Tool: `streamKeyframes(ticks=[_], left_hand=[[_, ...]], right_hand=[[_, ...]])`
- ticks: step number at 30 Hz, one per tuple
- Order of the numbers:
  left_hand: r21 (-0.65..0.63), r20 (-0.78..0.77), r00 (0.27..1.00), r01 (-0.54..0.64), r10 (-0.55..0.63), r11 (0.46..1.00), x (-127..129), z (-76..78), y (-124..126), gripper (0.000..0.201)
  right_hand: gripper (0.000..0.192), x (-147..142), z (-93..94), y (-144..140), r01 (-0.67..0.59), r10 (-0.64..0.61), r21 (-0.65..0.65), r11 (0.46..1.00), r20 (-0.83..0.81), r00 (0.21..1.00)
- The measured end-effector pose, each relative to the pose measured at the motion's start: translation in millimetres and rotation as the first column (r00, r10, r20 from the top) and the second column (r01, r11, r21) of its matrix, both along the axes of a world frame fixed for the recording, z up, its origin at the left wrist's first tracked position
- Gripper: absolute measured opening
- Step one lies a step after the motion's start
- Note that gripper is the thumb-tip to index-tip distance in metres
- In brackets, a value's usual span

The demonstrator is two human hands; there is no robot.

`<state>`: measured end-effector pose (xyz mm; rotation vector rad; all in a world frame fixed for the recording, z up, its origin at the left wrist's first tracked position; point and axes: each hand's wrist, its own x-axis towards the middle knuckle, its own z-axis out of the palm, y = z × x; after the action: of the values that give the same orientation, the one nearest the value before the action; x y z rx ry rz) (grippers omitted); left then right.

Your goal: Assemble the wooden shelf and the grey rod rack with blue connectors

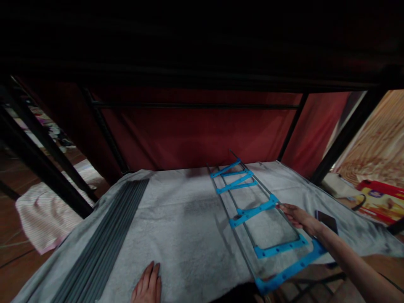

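Observation:
On the grey bedspread lies a rack frame [234,225] made of thin grey rods joined by several blue plastic brackets. It stretches from near my body toward the red cloth at the back. My right hand [296,216] reaches in from the right, its fingers pinched at the frame's right side, by the end of a middle blue bracket [257,210]. What exactly lies between the fingertips is hard to make out. Flat on the bedspread rests my left hand [147,284], holding nothing, at the bottom edge. Left of it is a bundle of loose grey rods [107,240].
A smartphone [326,221] lies beside my right forearm. Black metal bed posts [347,130] and a low dark overhead structure surround the bed. Red cloth [202,134] hangs behind. A striped cloth [50,210] is at left, a red and yellow package [381,200] at right.

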<state>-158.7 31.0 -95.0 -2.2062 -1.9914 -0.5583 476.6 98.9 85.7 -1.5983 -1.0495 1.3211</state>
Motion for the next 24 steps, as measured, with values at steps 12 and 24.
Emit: streamKeyframes(ticks=[12, 24], left_hand=[[0.150, -0.034, 0.998, 0.049, -0.044, 0.988, 4, 0.6, -2, 0.046], [0.113, 0.133, 0.988, 0.069, -0.084, 0.991, -3, -2.8, 0, 0.043]], right_hand=[[0.036, -148, -49.9, 16, 0.045, -0.044, 0.011, 0.999, -0.092, 0.995], [0.037, -148, -93.0, 32, 0.041, -0.042, -0.013, 0.999, -0.055, 0.998]])
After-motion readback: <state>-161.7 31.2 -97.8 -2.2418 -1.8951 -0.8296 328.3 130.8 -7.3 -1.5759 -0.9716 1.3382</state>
